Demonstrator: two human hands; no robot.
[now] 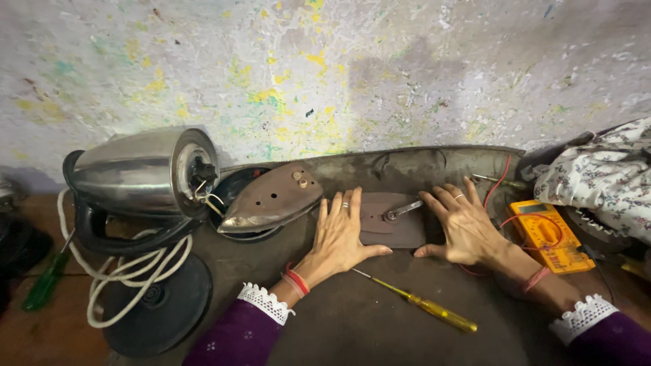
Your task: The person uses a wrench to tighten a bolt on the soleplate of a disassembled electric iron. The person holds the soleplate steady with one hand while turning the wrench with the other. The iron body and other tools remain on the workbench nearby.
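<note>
Metal plate (393, 227), flat and brownish with a small lever bolted on top, is lying on the dark bench (352, 325) between the two hands, near the paint-flecked wall (325, 68). Starting at the far left, a green-handled screwdriver (42, 285) is resting beside a shiny steel kettle (139, 173) that is lying on its side, its white cord (122, 278) looping over a round black base (163, 312). Next to it, an iron soleplate (274, 200) is leaning tilted against a dark round part. The left hand (339, 237) is pressing palm-down on the left edge of the plate, its fingers spread flat and gripping nothing, red threads circling the wrist above a purple sleeve with a white lace cuff. Below the hands, a yellow-handled screwdriver (424, 305) is lying untouched on the bench. The right hand (464, 227) is resting on the plate's right edge, fingers likewise splayed wide and holding nothing. Just beyond its wrist, a yellow multimeter (546, 234) with red leads is sitting, and a flowered cloth (607, 179) is bunching at the far right.
</note>
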